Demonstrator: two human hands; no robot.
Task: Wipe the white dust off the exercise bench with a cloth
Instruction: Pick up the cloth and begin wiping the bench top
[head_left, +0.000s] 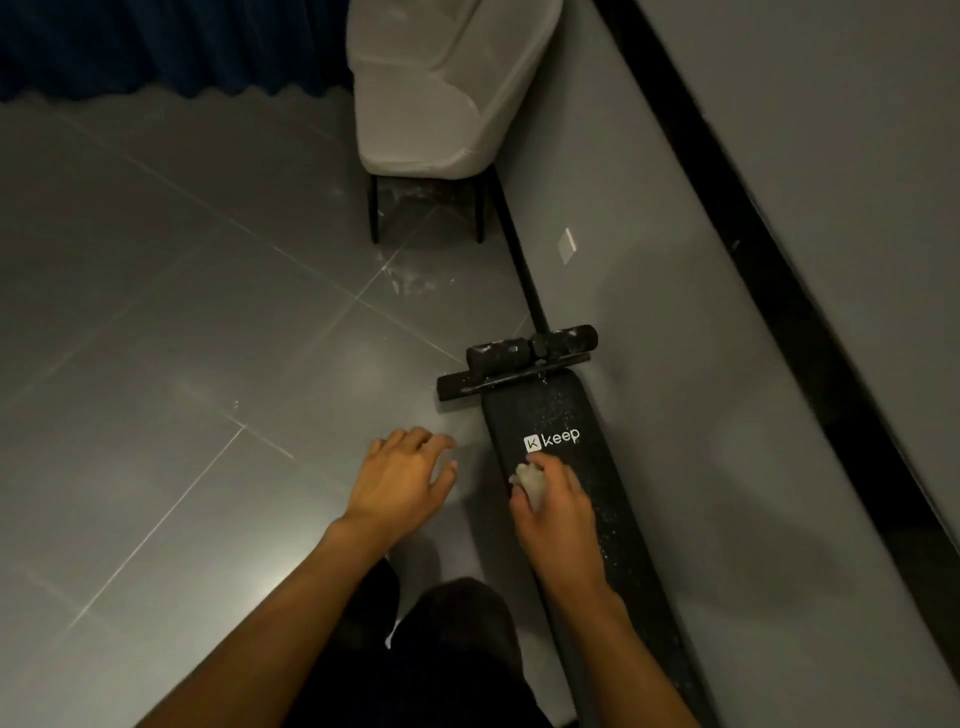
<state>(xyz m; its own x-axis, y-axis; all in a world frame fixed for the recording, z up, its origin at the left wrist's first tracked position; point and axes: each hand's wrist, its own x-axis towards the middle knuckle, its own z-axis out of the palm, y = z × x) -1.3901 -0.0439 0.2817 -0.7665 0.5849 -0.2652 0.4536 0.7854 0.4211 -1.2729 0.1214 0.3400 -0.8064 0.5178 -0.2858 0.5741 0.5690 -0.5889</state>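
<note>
A long black exercise bench (540, 410) lies along the grey wall, with a white "keep" logo and white specks of dust on its pad. At its far end sit black foam rollers (530, 349) on a crossbar. My right hand (553, 506) grips a small crumpled pale cloth (530, 480) and holds it against the bench pad just below the logo. My left hand (402, 478) hovers over the floor to the left of the bench, fingers spread and relaxed, holding nothing.
A pale upholstered chair (436, 88) on black legs stands beyond the bench, with white dust on the grey tiled floor (182, 312) near it. The grey wall (701, 364) with a white socket plate (567, 245) runs along the right. Dark curtains hang at the top left.
</note>
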